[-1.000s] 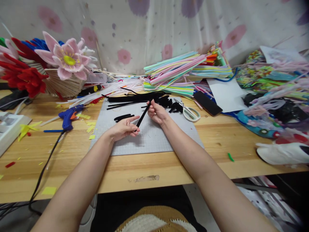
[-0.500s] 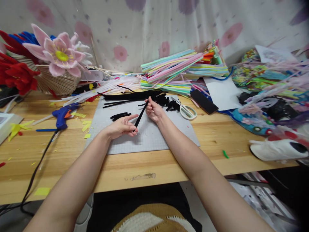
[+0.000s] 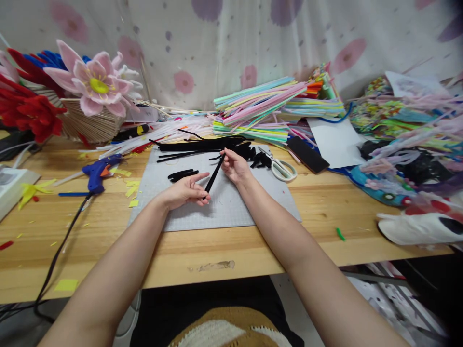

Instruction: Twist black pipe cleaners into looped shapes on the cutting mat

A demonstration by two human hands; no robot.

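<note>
A short black pipe cleaner (image 3: 214, 175) slants between both hands above a grey cutting mat (image 3: 231, 202). My left hand (image 3: 185, 192) pinches its lower end, with the index finger stretched out. My right hand (image 3: 235, 166) pinches its upper end with closed fingers. Two short black pieces (image 3: 183, 174) lie on the mat just left of the hands. A bundle of long black pipe cleaners (image 3: 202, 144) lies along the mat's far edge.
White-handled scissors (image 3: 280, 166) lie at the mat's right corner. A blue glue gun (image 3: 96, 172) with its black cord rests on the left. Stacked pastel pipe cleaners (image 3: 267, 106) fill the back. A pink flower (image 3: 96, 86) and red flowers (image 3: 31, 113) stand far left. Craft clutter covers the right.
Both hands keep the same hold on the black pipe cleaner. Only the view has shifted slightly.
</note>
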